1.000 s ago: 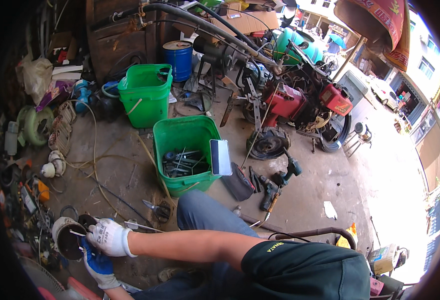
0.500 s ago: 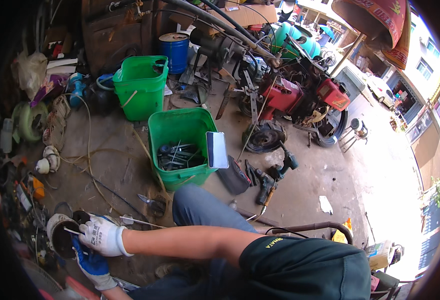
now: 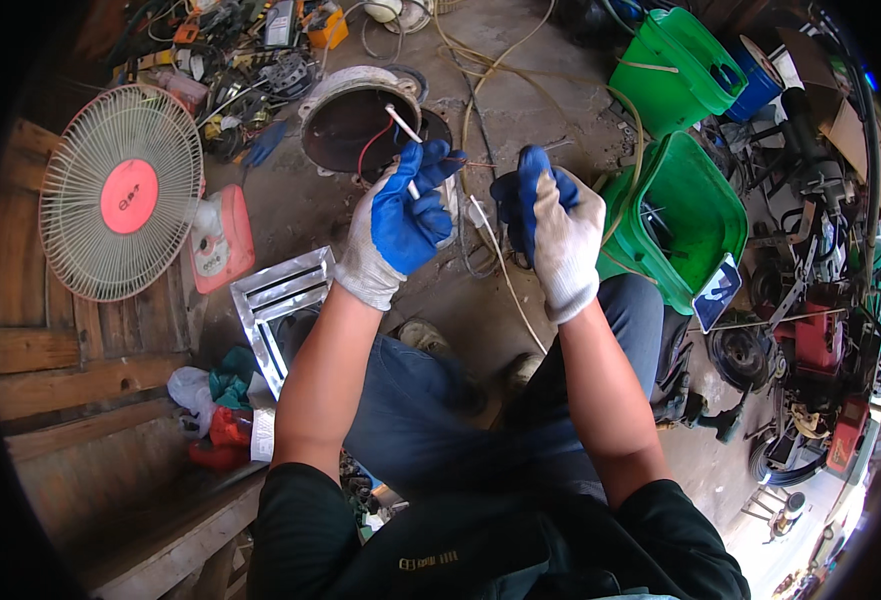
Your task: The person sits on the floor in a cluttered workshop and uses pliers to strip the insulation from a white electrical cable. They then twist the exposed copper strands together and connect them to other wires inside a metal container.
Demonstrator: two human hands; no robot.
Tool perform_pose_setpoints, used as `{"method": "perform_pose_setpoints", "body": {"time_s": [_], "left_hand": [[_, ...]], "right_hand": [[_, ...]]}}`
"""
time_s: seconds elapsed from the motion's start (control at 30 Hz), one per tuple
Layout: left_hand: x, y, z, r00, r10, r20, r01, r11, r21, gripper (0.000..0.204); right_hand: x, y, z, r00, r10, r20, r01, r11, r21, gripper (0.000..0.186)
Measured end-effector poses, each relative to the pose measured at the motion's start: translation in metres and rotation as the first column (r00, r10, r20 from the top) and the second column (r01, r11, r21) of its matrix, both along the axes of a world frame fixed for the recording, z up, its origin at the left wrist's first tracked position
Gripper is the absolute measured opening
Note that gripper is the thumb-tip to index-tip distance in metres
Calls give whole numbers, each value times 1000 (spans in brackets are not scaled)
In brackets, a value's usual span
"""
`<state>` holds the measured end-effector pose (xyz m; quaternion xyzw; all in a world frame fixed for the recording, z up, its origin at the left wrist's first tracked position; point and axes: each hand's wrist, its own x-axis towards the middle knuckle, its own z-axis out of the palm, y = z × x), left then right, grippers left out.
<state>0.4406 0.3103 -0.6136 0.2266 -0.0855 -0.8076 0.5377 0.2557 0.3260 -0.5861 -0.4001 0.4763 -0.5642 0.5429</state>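
My left hand (image 3: 400,220), in a white work glove with a blue coated palm, is closed around a thin white cable (image 3: 405,125). Red and blue wire ends come out near the cable's tip. Just beyond it a round, hollow metal housing (image 3: 360,78) lies open side toward me on the floor. My right hand (image 3: 565,225), gloved the same way, is raised opposite with its fingers curled together; what they hold, if anything, is hidden. A thin wire stretches from the left fingers toward the right hand. Between the hands runs another white cord (image 3: 505,265) with a thicker end.
On the left stand a pink-rimmed fan (image 3: 125,195) and a silver slatted frame (image 3: 285,300). Two green buckets (image 3: 675,65) are at the right, the nearer one (image 3: 720,215) holding tools. Loose parts (image 3: 260,75) pile up at the far left. A yellowish hose (image 3: 490,65) crosses the floor.
The view has swung left, bringing the fan and frame in. My hands, together at the housing before, are now apart and in front of me, the left one with the white cable.
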Motion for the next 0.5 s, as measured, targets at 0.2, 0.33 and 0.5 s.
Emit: {"method": "perform_pose_setpoints", "body": {"time_s": [0.2,0.33,0.5], "left_hand": [[-15,-3,-23,987,-1,-159,-27,985,-172,38],[-21,-4,-18,989,12,-149,-40,982,-185,41],[-14,-9,-27,965,-151,-216,68,934,-350,40]], "right_hand": [[20,9,-7,447,-369,-815,-270,813,-516,44],[28,-3,-10,414,-294,-861,-273,863,-426,43],[38,-15,-16,566,-49,-823,-163,972,-170,40]]}}
